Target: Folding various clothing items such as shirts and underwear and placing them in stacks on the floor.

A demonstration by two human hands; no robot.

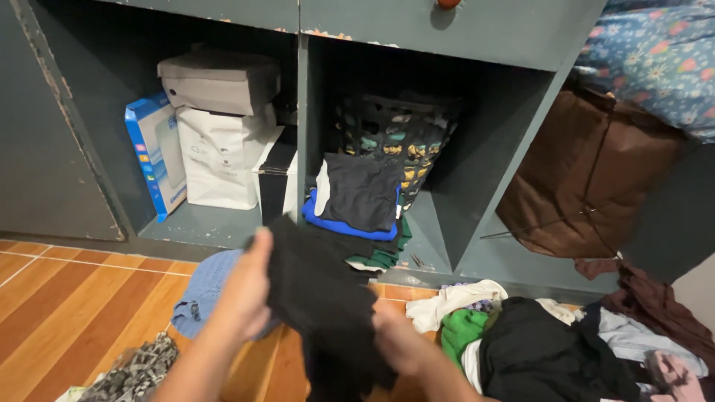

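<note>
Orange-brown wooden floorboards [67, 298] fill the lower left of the frame, below a dark teal open cupboard [477, 149]. At lower centre a black fabric garment [320, 298] is held up between both hands: the left hand [246, 294] is closed on its left edge, the right hand [398, 342] is closed on its lower right. A folded stack of dark and blue clothes [357, 201] is seen on the cupboard shelf at centre, and a loose heap of mixed clothes [551, 342] at lower right. Folding appears to be in hand; next, the garment's edges would probably need to be brought together evenly.
</note>
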